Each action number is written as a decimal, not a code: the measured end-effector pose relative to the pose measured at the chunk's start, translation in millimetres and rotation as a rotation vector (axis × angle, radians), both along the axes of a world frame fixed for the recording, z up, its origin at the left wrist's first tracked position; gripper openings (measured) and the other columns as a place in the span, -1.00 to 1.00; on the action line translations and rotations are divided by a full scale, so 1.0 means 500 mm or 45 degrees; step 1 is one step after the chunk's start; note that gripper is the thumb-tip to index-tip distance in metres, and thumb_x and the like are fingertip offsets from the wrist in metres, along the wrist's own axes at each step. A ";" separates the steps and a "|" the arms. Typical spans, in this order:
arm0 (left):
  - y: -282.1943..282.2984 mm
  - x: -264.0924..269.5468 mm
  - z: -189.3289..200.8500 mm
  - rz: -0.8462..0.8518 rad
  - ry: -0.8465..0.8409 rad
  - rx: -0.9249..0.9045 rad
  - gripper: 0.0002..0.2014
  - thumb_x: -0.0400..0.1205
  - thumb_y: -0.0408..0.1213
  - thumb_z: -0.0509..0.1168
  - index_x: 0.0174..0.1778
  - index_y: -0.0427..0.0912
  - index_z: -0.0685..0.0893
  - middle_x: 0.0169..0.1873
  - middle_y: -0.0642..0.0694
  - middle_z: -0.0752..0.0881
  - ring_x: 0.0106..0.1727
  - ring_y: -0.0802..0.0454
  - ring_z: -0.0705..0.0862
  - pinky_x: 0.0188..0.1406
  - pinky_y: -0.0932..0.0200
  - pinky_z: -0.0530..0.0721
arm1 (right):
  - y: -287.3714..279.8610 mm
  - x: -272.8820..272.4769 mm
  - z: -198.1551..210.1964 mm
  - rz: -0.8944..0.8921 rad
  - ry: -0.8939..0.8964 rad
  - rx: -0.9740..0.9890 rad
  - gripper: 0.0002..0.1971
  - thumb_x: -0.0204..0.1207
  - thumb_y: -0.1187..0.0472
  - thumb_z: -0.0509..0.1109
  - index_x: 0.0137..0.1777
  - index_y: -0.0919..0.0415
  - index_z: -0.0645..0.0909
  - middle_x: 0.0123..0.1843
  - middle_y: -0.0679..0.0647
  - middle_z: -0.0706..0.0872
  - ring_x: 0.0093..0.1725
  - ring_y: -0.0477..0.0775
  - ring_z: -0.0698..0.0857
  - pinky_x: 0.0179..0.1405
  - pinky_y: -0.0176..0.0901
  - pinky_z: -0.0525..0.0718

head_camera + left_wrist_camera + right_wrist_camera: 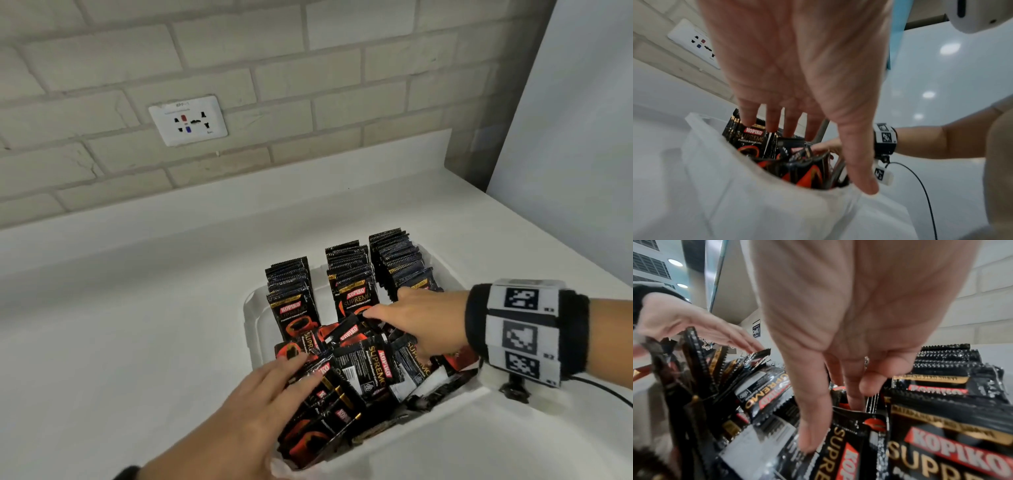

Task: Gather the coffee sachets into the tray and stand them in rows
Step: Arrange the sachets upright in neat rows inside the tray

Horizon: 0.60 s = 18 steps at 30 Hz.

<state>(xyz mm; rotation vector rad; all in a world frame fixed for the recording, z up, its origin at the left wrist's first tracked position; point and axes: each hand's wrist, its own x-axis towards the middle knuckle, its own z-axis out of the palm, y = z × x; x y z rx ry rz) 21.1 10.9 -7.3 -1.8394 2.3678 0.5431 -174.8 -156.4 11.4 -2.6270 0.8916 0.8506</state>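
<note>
A white tray (pixel 251 308) on the counter holds black Kopiko coffee sachets. Three rows stand upright at its back: left row (pixel 291 291), middle row (pixel 349 274), right row (pixel 397 260). A loose pile of sachets (pixel 359 370) fills the front half. My left hand (pixel 267 394) lies on the pile's left side with straight fingers. My right hand (pixel 418 318) reaches in from the right, just in front of the middle row. In the right wrist view its fingers (pixel 855 395) dip behind the top edge of one sachet (pixel 849 443) and the thumb lies against its front.
The tray sits on a white counter (pixel 137 325) against a brick wall with a socket plate (pixel 188 120). A white panel (pixel 582 137) rises at the right. A black cable (pixel 599 390) trails from my right wristband across the counter.
</note>
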 end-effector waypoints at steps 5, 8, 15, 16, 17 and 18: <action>-0.002 0.012 -0.029 0.140 -0.107 0.104 -0.10 0.43 0.56 -0.29 0.62 0.10 -0.11 0.48 -0.02 0.41 0.36 0.17 0.51 0.16 0.41 0.51 | 0.000 0.019 0.000 0.042 0.099 -0.014 -0.05 0.41 0.22 0.51 0.61 -0.05 -0.09 0.27 0.24 0.41 0.18 0.11 0.51 0.16 -0.06 0.56; -0.004 0.012 -0.022 0.093 0.068 0.174 -0.14 0.08 0.68 -0.23 0.12 0.64 -0.66 0.43 0.35 -0.39 0.47 0.39 -0.22 0.40 0.41 -0.24 | 0.001 0.026 -0.003 0.054 0.173 -0.030 -0.07 0.39 0.20 0.52 0.60 -0.01 -0.04 0.28 0.25 0.43 0.20 0.19 0.55 0.07 -0.05 0.58; -0.001 0.029 -0.047 -0.012 0.083 -0.027 -0.05 0.07 0.72 -0.24 0.20 0.55 -0.68 0.44 0.36 -0.33 0.54 0.36 -0.08 0.41 0.43 -0.12 | 0.008 0.017 0.002 0.066 0.089 -0.024 -0.09 0.41 0.16 0.50 0.60 -0.02 -0.04 0.25 0.12 0.60 0.15 0.05 0.40 0.11 -0.16 0.22; 0.002 0.027 -0.041 0.034 0.102 0.067 -0.04 0.00 0.72 -0.23 0.09 0.56 -0.73 0.37 0.46 -0.42 0.50 0.45 -0.18 0.36 0.53 -0.23 | 0.009 0.016 0.005 0.043 0.056 0.002 -0.09 0.41 0.16 0.50 0.60 -0.05 -0.04 0.25 0.10 0.60 0.15 0.03 0.38 0.08 -0.16 0.18; 0.002 0.020 -0.027 0.068 0.133 0.138 -0.03 -0.04 0.72 -0.20 0.04 0.58 -0.75 0.30 0.53 -0.47 0.45 0.53 -0.25 0.31 0.60 -0.30 | 0.009 0.015 0.008 0.022 0.017 0.026 -0.10 0.42 0.16 0.50 0.60 -0.06 -0.03 0.25 0.08 0.61 0.19 0.05 0.39 0.06 -0.16 0.17; -0.001 0.014 -0.014 0.091 0.170 0.143 -0.01 -0.05 0.72 -0.16 0.06 0.60 -0.73 0.27 0.60 -0.49 0.40 0.62 -0.31 0.28 0.65 -0.33 | 0.008 0.015 0.011 0.009 -0.021 0.045 -0.11 0.42 0.16 0.49 0.60 -0.07 -0.01 0.25 0.07 0.61 0.24 0.06 0.42 0.06 -0.16 0.16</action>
